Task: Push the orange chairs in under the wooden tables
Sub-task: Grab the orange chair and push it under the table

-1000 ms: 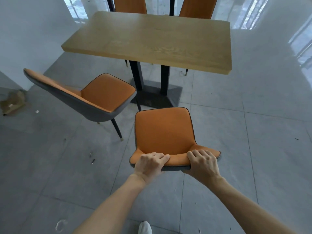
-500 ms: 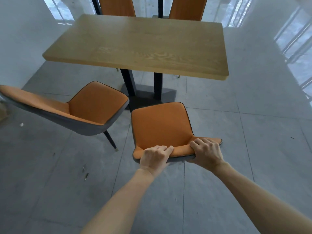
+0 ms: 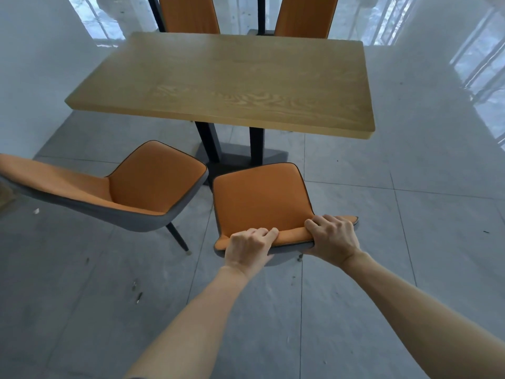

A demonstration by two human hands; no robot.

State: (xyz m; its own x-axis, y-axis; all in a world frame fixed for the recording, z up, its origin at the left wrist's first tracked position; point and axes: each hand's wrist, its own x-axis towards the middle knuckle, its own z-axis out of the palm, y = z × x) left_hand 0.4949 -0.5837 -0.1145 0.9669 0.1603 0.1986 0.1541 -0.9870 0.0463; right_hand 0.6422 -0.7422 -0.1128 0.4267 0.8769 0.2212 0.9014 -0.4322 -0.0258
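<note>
An orange chair [image 3: 261,198] with a grey shell stands directly in front of me, its seat facing the wooden table [image 3: 232,80]. My left hand [image 3: 248,248] and my right hand [image 3: 332,239] both grip the top edge of its backrest. The seat's front edge lies just short of the table's near edge, close to the black pedestal base [image 3: 235,160]. A second orange chair [image 3: 131,192] stands to the left, turned at an angle, with its seat outside the table.
Two more orange chairs, one [image 3: 188,13] at left and one [image 3: 306,16] at right, stand at the table's far side. A white wall [image 3: 32,64] runs along the left. Small debris [image 3: 136,292] lies on the grey tile floor.
The chair in my hands has slid forward towards the table, and I have moved closer with it. Both hands keep the same grip on the backrest.
</note>
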